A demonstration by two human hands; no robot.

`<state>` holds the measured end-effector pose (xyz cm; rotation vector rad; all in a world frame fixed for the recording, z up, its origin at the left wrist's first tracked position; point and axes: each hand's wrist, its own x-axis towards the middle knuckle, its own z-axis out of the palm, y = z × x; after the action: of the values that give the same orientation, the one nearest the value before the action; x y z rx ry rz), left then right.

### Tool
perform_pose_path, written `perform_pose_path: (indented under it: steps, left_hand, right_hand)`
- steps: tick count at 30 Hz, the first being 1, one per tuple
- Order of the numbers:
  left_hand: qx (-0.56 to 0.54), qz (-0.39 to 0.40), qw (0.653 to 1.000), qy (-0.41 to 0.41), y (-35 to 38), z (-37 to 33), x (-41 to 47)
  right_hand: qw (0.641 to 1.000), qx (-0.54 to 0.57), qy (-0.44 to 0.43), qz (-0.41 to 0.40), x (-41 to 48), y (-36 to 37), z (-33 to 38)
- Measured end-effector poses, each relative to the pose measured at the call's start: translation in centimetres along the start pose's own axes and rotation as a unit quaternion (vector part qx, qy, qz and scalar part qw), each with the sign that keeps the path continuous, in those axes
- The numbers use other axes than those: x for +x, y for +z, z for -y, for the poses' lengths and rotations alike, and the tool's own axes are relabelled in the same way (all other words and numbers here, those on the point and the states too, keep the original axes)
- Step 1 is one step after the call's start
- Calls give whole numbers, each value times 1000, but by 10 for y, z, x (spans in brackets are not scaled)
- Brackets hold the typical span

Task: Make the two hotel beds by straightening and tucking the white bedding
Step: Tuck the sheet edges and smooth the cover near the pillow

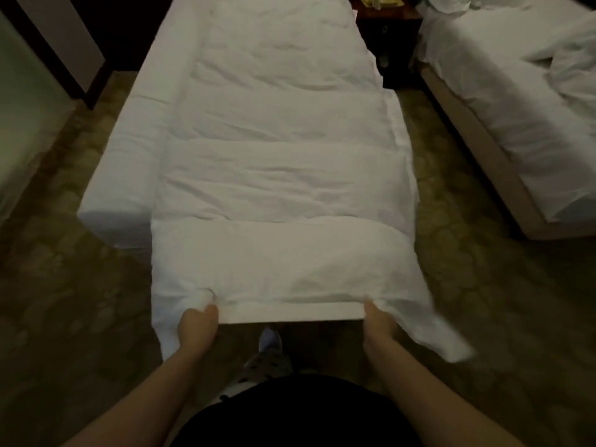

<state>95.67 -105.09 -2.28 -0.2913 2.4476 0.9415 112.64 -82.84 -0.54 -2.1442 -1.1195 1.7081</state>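
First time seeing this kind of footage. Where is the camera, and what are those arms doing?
No machine here: a person works with bare hands. The one picture comes from a camera worn on their head, looking forward and down, so the arms at the bottom are their own. They stand at the foot of a bed. A white duvet lies along it. The left hand and right hand each grip the duvet's near edge. A second bed with rumpled bedding stands to the right.

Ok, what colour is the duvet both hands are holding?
Plain white, with no pattern. The duvet shows best in the head view, the only one.
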Motion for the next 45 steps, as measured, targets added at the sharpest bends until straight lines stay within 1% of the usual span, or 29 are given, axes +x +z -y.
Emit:
perform_pose_path:
  steps: [2, 3, 4, 7, 10, 12, 13, 15, 16, 17, 18, 20, 21, 23, 25, 26, 28, 29, 31, 34, 36, 38, 40, 41, 43, 45]
  left_hand:
    - [-27, 4, 999, 40, 2, 4, -1]
    - [-40, 1, 998, 44, 3, 5, -1]
    - [-56, -13, 998, 41, 3, 5, -1]
    - [-115, -41, 992, -42, 0, -3, 7]
    - [-98, -49, 993, -32, -2, -14, 6]
    - [-75, -88, 993, -19, -5, -27, 2]
    - [-81, -106, 991, -10, -6, -34, 1]
    - [-131, -126, 983, -6, -8, -49, 0]
    - [-178, -117, 977, -27, -8, -58, -3]
    - [-241, -99, 964, -57, -8, -65, -7]
    - [-321, -63, 941, -86, -6, -71, -10]
    - [-473, 34, 872, -119, 6, -87, -21]
    - [-513, 80, 844, -134, 13, -95, -32]
    - [-546, 151, 805, -178, 36, -107, -52]
    - [-540, 235, 777, -221, 62, -113, -67]
    - [-535, 281, 761, -236, 74, -117, -73]
    - [-551, 346, 717, -250, 89, -129, -82]
    - [-561, 363, 702, -246, 93, -139, -86]
    - [-592, 368, 677, -238, 96, -159, -91]
    - [-628, 345, 659, -228, 97, -182, -95]
    - [-653, 319, 648, -231, 97, -191, -93]
    - [-657, 305, 653, -222, 97, -198, -92]
    - [-643, 292, 677, -204, 96, -203, -95]
    - [-628, 285, 700, -186, 95, -205, -96]
    - [-590, 247, 756, -138, 90, -208, -99]
    - [-511, 169, 841, -56, 87, -208, -96]
  right_hand:
    - [999, 22, -29, 8, 3, -2, 2]
    - [999, 47, -23, 15, -2, -3, 6]
    - [998, 63, -25, 13, -2, -4, 8]
    - [991, 127, 3, 49, -19, -4, 21]
    - [985, 161, 2, 56, -25, -2, 37]
    - [983, 178, 2, 50, -23, 1, 45]
    - [981, 189, 9, 47, -26, 2, 50]
    - [978, 200, 15, 52, -30, 3, 60]
    - [972, 224, 23, 60, -30, 4, 65]
    - [963, 257, 32, 76, -32, 6, 72]
    - [953, 285, 37, 93, -34, 9, 78]
    - [944, 303, 38, 120, -37, 15, 90]
    - [942, 309, 36, 128, -39, 18, 94]
    - [936, 323, 26, 137, -45, 25, 103]
    - [937, 320, 12, 143, -50, 32, 107]
    - [938, 314, 3, 146, -52, 35, 108]
    - [942, 300, -20, 150, -55, 36, 110]
    - [944, 292, -29, 150, -54, 36, 111]
    - [947, 282, -44, 145, -54, 35, 114]
    - [944, 280, -78, 154, -55, 33, 119]
    - [940, 289, -79, 164, -56, 31, 124]
    - [930, 316, -63, 178, -57, 28, 131]
    - [919, 344, -51, 185, -56, 24, 136]
    - [920, 340, -52, 186, -55, 22, 137]
    - [938, 294, -65, 173, -48, 14, 135]
    - [958, 230, -89, 145, -38, 5, 129]
